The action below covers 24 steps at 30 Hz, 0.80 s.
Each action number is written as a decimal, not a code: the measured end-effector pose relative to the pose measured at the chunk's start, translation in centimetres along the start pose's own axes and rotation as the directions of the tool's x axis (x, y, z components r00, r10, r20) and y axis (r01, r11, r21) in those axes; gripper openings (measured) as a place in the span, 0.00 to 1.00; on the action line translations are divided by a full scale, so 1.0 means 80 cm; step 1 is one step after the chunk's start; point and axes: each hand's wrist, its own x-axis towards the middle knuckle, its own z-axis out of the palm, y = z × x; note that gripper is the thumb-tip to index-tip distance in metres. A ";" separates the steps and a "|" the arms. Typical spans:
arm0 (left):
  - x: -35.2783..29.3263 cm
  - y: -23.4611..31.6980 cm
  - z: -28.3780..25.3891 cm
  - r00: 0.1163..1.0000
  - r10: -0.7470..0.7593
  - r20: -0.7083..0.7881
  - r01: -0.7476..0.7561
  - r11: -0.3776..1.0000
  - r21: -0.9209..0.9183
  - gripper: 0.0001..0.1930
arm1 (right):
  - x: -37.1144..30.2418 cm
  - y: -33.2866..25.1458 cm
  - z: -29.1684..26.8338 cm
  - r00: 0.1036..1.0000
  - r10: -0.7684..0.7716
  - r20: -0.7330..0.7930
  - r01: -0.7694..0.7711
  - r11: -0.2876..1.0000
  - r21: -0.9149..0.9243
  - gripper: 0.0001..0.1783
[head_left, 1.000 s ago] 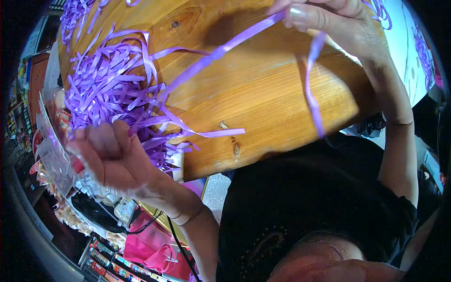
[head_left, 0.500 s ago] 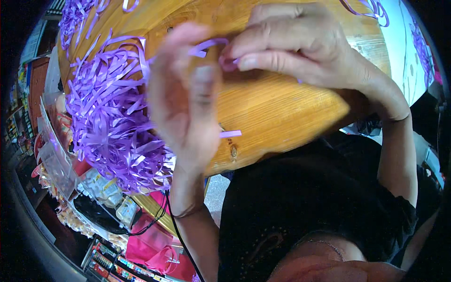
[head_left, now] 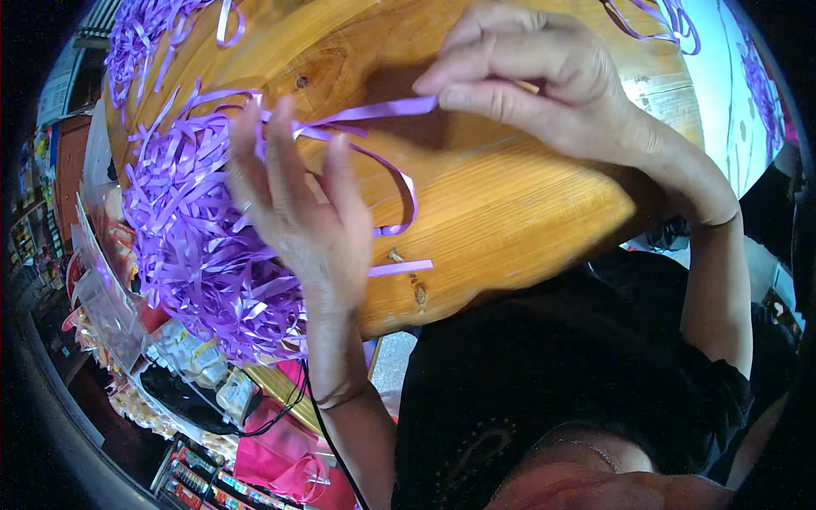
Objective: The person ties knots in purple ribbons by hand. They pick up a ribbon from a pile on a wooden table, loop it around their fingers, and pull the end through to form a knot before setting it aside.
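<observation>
Head view shows the wooden bench across the upper middle, its near edge close to the person's black shirt. On the bench's left side lies the heap, a dense tangle of shiny purple ribbon; a smaller bunch sits beyond it at the upper left. Below the heap, off the bench, is a pink bag.

The right hand is over the middle of the bench, narrowed to a pinch, with thumb and forefinger gripping a strip. The left hand is over the heap's right side, fingers spread wide (whether a fingertip touches ribbon, I cannot tell). The strip runs fairly straight from the pinch toward those fingers. Under it, a curl bends out rightward, and lower down a short tail pokes out from behind the left hand.

As for progress, I judge that one strip is partly lifted out, its far end hidden; nearly all the ribbon lies tangled in the heap, so most of the handling seems left to do.
</observation>
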 end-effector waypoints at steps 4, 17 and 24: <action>-0.003 0.035 0.027 0.890 -0.368 0.269 0.433 0.495 -0.753 0.13 | 0.003 -0.006 0.004 0.964 -0.265 0.027 0.263 0.932 -0.250 0.13; -0.006 0.031 0.016 0.764 -0.520 0.383 0.551 0.217 -0.805 0.07 | 0.005 0.001 -0.023 0.999 0.040 -0.023 -0.042 0.995 -0.090 0.11; -0.007 0.033 0.014 0.796 -0.483 0.365 0.505 0.196 -0.841 0.08 | 0.000 0.008 -0.023 0.995 0.075 0.058 -0.074 0.997 -0.015 0.15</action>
